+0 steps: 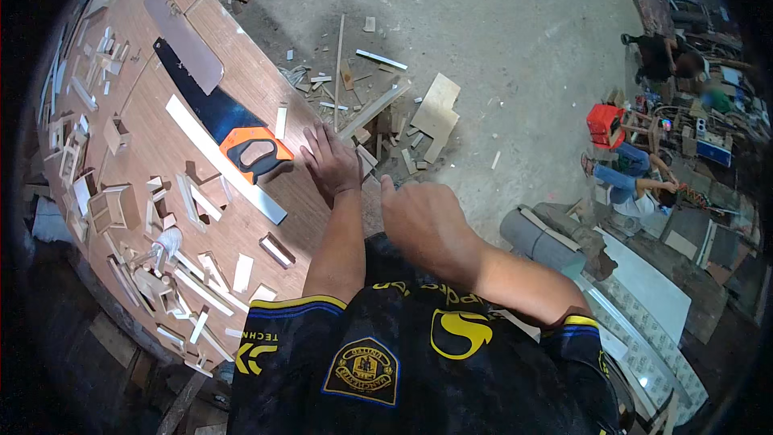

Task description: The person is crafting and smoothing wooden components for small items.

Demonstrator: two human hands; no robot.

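My left hand [332,163] lies at the edge of the brown wooden tabletop [302,270], its fingers stretched out and slightly apart. Just left of it, a handsaw [217,117] with an orange and black handle rests on the table, partly over a long white-faced wood strip [193,135]. A short pale wood piece [281,122] is beside the saw handle. In front of my body, my right hand [428,221] is curled closed off the table's edge; its inner side is hidden, and I cannot make out whether it holds anything.
Many wood offcuts and small wooden frames [114,206] cover the table's left and near parts. On the concrete floor lie wood scraps [437,113] and a rolled grey sheet [543,238]. At the right, a person [636,181] sits near a red container [604,126]; another person [656,56] is farther back.
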